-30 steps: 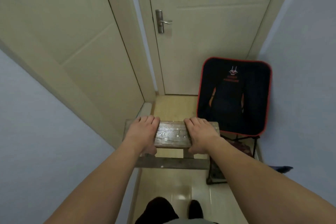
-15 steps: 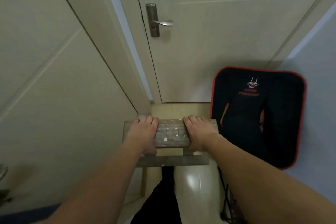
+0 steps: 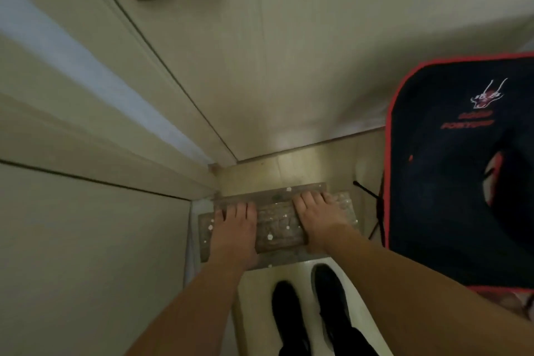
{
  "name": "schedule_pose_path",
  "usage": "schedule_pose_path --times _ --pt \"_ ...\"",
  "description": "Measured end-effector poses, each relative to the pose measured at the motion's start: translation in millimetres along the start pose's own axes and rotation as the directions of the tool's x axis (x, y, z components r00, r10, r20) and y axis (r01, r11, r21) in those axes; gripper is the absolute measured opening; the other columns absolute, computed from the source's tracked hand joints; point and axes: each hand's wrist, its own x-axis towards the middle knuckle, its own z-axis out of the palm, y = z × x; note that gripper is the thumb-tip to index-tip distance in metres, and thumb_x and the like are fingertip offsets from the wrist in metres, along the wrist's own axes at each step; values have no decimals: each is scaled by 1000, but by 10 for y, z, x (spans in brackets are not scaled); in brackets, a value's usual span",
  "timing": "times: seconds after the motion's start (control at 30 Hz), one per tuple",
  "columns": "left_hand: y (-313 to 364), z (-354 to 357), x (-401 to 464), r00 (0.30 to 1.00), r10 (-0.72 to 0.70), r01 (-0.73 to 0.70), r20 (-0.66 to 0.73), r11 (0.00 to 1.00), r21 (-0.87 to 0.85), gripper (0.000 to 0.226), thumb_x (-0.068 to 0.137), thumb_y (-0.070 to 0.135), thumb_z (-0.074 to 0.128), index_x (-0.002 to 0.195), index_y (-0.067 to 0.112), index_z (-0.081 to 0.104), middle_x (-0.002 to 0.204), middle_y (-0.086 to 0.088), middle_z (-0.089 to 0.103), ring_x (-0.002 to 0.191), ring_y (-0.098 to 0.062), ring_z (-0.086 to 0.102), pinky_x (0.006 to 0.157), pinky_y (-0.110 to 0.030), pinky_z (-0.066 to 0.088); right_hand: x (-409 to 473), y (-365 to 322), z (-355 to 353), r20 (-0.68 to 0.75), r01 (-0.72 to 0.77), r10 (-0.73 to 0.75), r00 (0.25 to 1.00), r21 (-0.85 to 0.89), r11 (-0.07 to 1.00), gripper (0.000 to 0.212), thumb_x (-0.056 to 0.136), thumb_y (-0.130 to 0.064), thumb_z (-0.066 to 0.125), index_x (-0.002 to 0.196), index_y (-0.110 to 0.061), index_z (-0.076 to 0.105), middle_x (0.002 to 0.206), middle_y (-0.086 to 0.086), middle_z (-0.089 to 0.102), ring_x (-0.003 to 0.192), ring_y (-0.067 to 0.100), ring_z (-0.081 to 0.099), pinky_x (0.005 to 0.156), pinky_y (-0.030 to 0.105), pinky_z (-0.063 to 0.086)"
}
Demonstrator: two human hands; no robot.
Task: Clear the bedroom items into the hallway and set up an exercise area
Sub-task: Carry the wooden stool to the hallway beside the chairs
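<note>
Gripping a worn wooden stool [image 3: 277,225] by its top, the left hand [image 3: 234,235] and right hand [image 3: 320,220] curl their fingers [image 3: 306,199] over its far edge, holding it low above the floor [image 3: 289,170], just beside a black folding chair [image 3: 456,167] and near a closed door [image 3: 289,52].

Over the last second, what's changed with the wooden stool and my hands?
The paint-flecked wooden stool has been carried forward and lowered into the corner by the closed cream door, beside the black red-trimmed folding chair. Unchanged: left hand and right hand keep gripping its seat. Whether it touches the floor yet is unclear.
</note>
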Motion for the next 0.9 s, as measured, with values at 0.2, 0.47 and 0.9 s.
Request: schedule_pose_path --times 0.2,0.47,0.9 --pt "131 1418 1379 998 42 -39 47 997 -70 115 66 73 67 150 13 17 143 -9 31 134 -28 31 118 -54 16 1275 285 1338 67 -30 34 997 -56 998 111 73 -49 73 150 -8 5 147 16 22 138 35 22 120 49 10" --pt "526 2516 2135 999 28 -24 28 992 -128 110 72 73 63 151 12 17 148 -11 29 138 -30 27 121 -51 9 2020 623 2462 131 -38 49 990 -87 995 112 74 -46 72 151 -7 1 151 17 16 141 37 15 120 50 -1" --pt "541 -87 602 987 160 -157 -1 966 -208 66 102 38 39 157 13 11 163 -6 16 152 -23 8 123 -39 2 41 311 234 166 -124 100 981 145 982 90 88 -20 56 153 -9 -6 161 11 -15 148 27 -16 115 43 -16"
